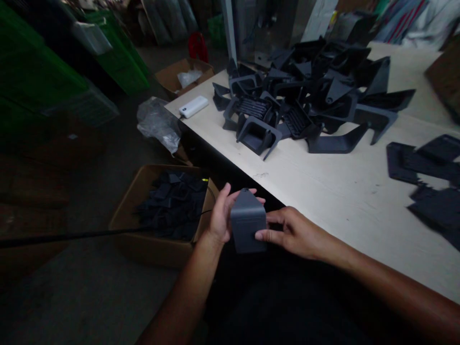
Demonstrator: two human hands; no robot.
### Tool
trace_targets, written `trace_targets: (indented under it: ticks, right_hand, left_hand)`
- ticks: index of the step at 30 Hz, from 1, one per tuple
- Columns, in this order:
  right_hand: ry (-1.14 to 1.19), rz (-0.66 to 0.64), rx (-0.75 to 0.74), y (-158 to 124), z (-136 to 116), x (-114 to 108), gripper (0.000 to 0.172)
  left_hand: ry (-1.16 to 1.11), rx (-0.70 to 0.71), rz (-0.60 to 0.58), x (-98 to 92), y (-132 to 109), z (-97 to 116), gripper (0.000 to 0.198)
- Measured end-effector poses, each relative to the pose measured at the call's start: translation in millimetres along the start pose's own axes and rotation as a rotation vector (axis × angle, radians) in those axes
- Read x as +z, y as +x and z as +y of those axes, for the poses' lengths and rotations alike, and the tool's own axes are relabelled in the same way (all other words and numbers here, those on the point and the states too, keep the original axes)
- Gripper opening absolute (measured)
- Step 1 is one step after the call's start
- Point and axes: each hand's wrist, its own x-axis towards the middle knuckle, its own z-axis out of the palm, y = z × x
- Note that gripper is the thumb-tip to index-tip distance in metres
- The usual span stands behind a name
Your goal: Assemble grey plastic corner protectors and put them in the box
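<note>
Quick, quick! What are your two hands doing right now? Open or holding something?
Left hand: closed, holding a dark grey plastic part.
Right hand: closed, also holding that part, thumb on its front.

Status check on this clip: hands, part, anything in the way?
Left hand and right hand both on a dark grey moulded plastic part. Black cord across the cardboard box, left of the hands.

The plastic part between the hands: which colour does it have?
The plastic part is dark grey, best seen in the head view.
</note>
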Motion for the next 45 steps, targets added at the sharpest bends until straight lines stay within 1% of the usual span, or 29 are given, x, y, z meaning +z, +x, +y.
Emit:
trace_targets:
  ticks: [2, 3, 4, 6, 8, 10, 12, 15, 18, 20, 21, 24, 26, 27, 30, 33, 35, 37, 40, 42, 45]
  right_hand:
    - [-0.121, -0.068, -0.028, -1.4, 1.9, 1.0, 0.027]
    - [-0.138, -0.077, -0.034, -1.6, 2.4, 1.9, 0.028]
    - [-0.122, -0.063, -0.041, -1.6, 2.7, 3.0, 0.029]
    - [-0.027, -0.004, -0.061, -1.5, 3.4, 6.3, 0.032]
    - [0.076, 0.076, -0.107, -1.2, 5.2, 11.1, 0.033]
    - [0.136, 0.155, -0.165, -0.5, 8.4, 16.9, 0.031]
    - [0.152, 0.190, -0.197, 0.8, 11.7, 22.2, 0.030]
    - [0.146, 0.155, -0.155, 4.5, 13.2, 25.7, 0.033]
    - [0.057, 0.132, -0.107, 11.1, 8.9, 20.7, 0.037]
    - [-0.086, 0.124, -0.132, 18.5, 4.9, 11.9, 0.037]
    - [-0.164, 0.126, -0.156, 23.6, 3.3, 6.0, 0.037]
    - [-0.346, 0.200, -0.224, 45.3, 0.8, -12.5, 0.034]
    - [-0.403, 0.271, -0.251, 64.1, 0.8, -21.1, 0.035]
    - [-0.415, 0.287, -0.261, 74.1, 0.9, -23.3, 0.035]
    - [-0.402, 0.272, -0.289, 104.0, 1.2, -20.7, 0.038]
    - [-0.404, 0.209, -0.312, 130.5, 2.3, -9.6, 0.040]
    - [-0.406, 0.171, -0.308, 143.2, 5.0, -2.5, 0.040]
    - [-0.405, 0.135, -0.292, 149.1, 9.2, 1.4, 0.040]
    - [-0.393, 0.115, -0.249, 145.1, 15.2, 0.1, 0.039]
    - [-0.358, 0.138, -0.210, 137.8, 17.0, -3.1, 0.037]
    - [-0.246, 0.235, -0.154, 129.7, 16.2, -6.2, 0.036]
  left_hand:
    - [-0.040, -0.104, -0.057, 5.7, 4.2, -1.1, 0.045]
    - [-0.062, -0.108, -0.059, 10.2, 5.2, -2.9, 0.036]
    - [-0.083, -0.082, -0.042, 15.6, 5.3, -5.4, 0.028]
    - [-0.111, 0.045, 0.036, 27.4, 3.5, -11.6, 0.017]
    - [-0.109, 0.197, 0.119, 38.2, 0.3, -17.6, 0.014]
    - [-0.092, 0.295, 0.177, 45.3, -2.8, -22.0, 0.014]
    - [-0.077, 0.339, 0.207, 47.8, -4.9, -24.2, 0.015]
    - [-0.061, 0.358, 0.225, 44.6, -5.7, -23.0, 0.016]
    - [-0.101, 0.340, 0.213, 34.9, -3.0, -16.1, 0.017]
    - [-0.189, 0.314, 0.219, 23.9, 0.5, -8.4, 0.016]
    - [-0.253, 0.297, 0.242, 16.9, 2.6, -4.0, 0.014]
    - [-0.508, 0.227, 0.388, -8.0, 7.6, 8.9, 0.010]
    - [-0.670, 0.185, 0.483, -24.4, 8.8, 14.8, 0.013]
    - [-0.729, 0.174, 0.512, -31.8, 8.8, 16.5, 0.015]
    - [-0.817, 0.194, 0.526, -50.3, 7.3, 18.2, 0.022]
    - [-0.858, 0.203, 0.519, -65.6, 4.9, 18.8, 0.024]
    - [-0.871, 0.203, 0.509, -74.6, 3.6, 20.2, 0.024]
    - [-0.877, 0.217, 0.501, -81.7, 2.9, 22.4, 0.023]
    - [-0.870, 0.251, 0.493, -87.3, 3.4, 26.7, 0.021]
    - [-0.840, 0.275, 0.471, -88.3, 4.8, 30.4, 0.021]
    - [-0.755, 0.303, 0.431, -88.6, 6.4, 38.9, 0.020]
